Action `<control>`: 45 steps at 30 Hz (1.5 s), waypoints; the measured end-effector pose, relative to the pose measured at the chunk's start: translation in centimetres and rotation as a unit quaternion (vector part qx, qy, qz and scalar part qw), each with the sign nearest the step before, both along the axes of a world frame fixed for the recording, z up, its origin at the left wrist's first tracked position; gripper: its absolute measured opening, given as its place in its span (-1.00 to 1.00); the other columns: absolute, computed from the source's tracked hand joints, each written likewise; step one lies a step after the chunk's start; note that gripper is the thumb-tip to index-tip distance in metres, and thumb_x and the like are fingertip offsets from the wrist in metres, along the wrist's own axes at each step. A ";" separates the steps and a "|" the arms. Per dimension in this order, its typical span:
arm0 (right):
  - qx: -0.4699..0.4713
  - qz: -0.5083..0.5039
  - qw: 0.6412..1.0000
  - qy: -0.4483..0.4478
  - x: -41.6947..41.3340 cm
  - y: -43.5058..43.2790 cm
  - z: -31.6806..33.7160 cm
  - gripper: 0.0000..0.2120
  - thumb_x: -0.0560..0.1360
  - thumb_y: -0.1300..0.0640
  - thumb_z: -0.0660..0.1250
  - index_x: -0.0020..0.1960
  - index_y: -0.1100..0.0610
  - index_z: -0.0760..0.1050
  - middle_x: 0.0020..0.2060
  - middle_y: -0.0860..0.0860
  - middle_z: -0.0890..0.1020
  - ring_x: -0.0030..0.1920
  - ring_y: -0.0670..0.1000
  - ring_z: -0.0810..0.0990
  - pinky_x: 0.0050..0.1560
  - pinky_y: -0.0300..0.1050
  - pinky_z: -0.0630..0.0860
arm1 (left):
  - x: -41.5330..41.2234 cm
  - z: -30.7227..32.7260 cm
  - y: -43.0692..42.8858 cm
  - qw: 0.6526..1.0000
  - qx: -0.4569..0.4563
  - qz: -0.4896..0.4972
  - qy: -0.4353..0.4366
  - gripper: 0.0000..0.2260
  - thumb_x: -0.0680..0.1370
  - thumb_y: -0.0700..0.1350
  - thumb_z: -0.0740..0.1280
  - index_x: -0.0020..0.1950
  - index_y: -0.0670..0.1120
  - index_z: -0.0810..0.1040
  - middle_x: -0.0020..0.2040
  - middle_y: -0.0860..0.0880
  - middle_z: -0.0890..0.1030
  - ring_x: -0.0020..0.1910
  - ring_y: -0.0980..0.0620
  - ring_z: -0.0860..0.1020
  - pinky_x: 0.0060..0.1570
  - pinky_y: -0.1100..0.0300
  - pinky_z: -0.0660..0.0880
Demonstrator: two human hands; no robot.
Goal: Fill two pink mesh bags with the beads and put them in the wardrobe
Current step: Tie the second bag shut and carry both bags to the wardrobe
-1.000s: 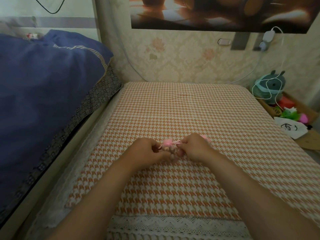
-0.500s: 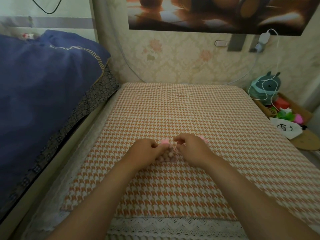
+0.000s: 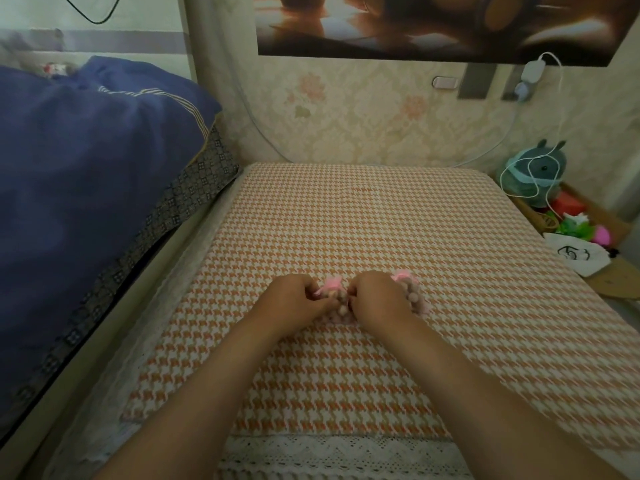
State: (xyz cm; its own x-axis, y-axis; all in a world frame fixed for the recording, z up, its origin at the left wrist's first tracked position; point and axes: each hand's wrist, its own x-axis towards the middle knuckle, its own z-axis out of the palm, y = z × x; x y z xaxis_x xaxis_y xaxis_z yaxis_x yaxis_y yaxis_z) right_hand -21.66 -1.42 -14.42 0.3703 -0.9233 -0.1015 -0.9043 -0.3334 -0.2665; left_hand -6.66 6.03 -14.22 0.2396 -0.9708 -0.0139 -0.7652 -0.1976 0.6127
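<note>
While pinched: bag (image 3: 334, 295) (beaded) between hands (image 3: 341, 299)

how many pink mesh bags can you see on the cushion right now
2. One pink mesh bag sits between the left hand and right hand, pinched at its top by both. The second bag lies just beyond the right hand, partly hidden behind it.
</note>
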 end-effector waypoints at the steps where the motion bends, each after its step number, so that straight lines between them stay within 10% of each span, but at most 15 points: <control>1: -0.011 -0.006 1.000 -0.003 0.3 0.0 -0.2 -0.85 0.53 0.20 0.34 -0.05 0.15 0.70 -0.22 0.09 0.67 -0.21 0.11 0.64 -0.22 -0.15 0.48 | 0.0 0.1 0.1 1.000 -0.001 -0.001 0.002 -0.65 0.47 0.24 0.43 -0.18 -0.04 0.62 -0.26 -0.03 0.64 -0.24 0.02 0.59 -0.25 0.09 0.47; 7: -0.027 -0.024 0.995 -0.098 -0.3 0.0 0.6 -0.71 0.51 0.25 0.33 -0.39 0.13 0.55 -0.40 0.06 0.60 -0.34 0.08 0.60 -0.28 -0.06 0.60 | 0.5 -0.1 -0.3 1.000 0.008 -0.003 -0.013 -0.70 0.62 -0.07 0.30 -0.26 -0.13 0.64 -0.28 -0.09 0.65 -0.22 -0.06 0.61 -0.20 0.08 0.53; 15: 0.026 0.028 0.944 -0.329 -0.8 1.0 1.9 -0.82 0.52 0.21 0.40 -0.15 -0.07 0.62 -0.27 -0.05 0.65 -0.31 -0.09 0.59 -0.25 -0.15 0.56 | 0.0 0.6 -0.2 0.997 -0.025 0.055 0.048 -0.90 0.60 -0.09 0.31 -0.04 -0.01 0.62 -0.23 0.03 0.65 -0.23 0.06 0.61 -0.33 0.24 0.40; 24: 0.087 0.020 0.940 -0.329 -1.7 0.3 1.8 -0.86 0.47 0.14 0.52 0.03 0.06 0.73 -0.03 -0.08 0.72 -0.01 -0.15 0.66 -0.02 -0.27 0.57 | 0.5 1.2 0.5 0.987 0.003 -0.037 0.158 -0.81 0.62 -0.27 0.28 0.05 -0.07 0.66 -0.20 0.03 0.71 -0.35 0.22 0.63 -0.35 0.38 0.51; 33: 0.110 0.042 0.943 -0.312 -2.2 -0.6 1.4 -0.88 0.52 0.18 0.48 0.04 0.06 0.73 -0.23 -0.18 0.65 -0.46 -0.39 0.51 -0.22 -0.28 0.54 | 0.4 1.8 0.9 0.961 0.014 -0.038 0.274 -0.84 0.61 -0.36 0.29 0.11 -0.24 0.63 -0.10 -0.14 0.73 -0.23 -0.02 0.72 -0.23 0.20 0.66; 45: 0.023 0.068 0.961 -0.266 -1.9 0.6 1.0 -0.82 0.58 0.16 0.37 0.03 -0.03 0.74 -0.07 -0.17 0.70 -0.15 -0.23 0.59 -0.12 -0.31 0.53 | -1.0 -0.3 0.5 0.985 -0.150 -0.080 0.043 -0.89 0.57 -0.11 0.41 0.01 0.06 0.73 -0.09 0.19 0.60 -0.12 0.26 0.55 -0.12 0.49 0.38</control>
